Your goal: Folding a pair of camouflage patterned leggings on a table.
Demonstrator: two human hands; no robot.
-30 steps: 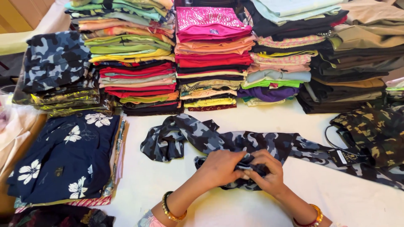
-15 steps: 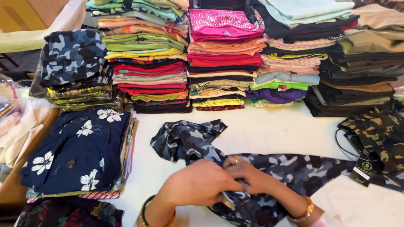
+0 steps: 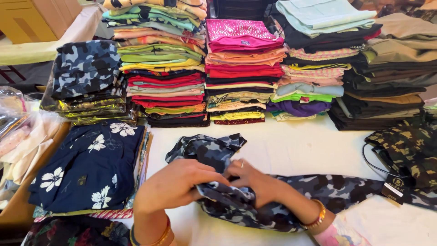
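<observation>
A blue-grey camouflage garment (image 3: 337,189) lies stretched across the white table (image 3: 296,150), one end bunched up near the middle. My left hand (image 3: 170,187) grips a fold of this cloth from the left. My right hand (image 3: 255,180), with a ring and a gold bangle, holds the same bunched part from the right. Both hands meet over the crumpled cloth.
Tall stacks of folded clothes (image 3: 241,73) line the back of the table. A navy shirt with white flowers (image 3: 88,166) tops a pile at the left. A green camouflage garment (image 3: 409,150) with a tag lies at the right. Clear plastic bags (image 3: 18,127) sit at the far left.
The hands have gathered the garment closer and bunched it more. The view has shifted so the stacks appear further right and the hands lower left.
</observation>
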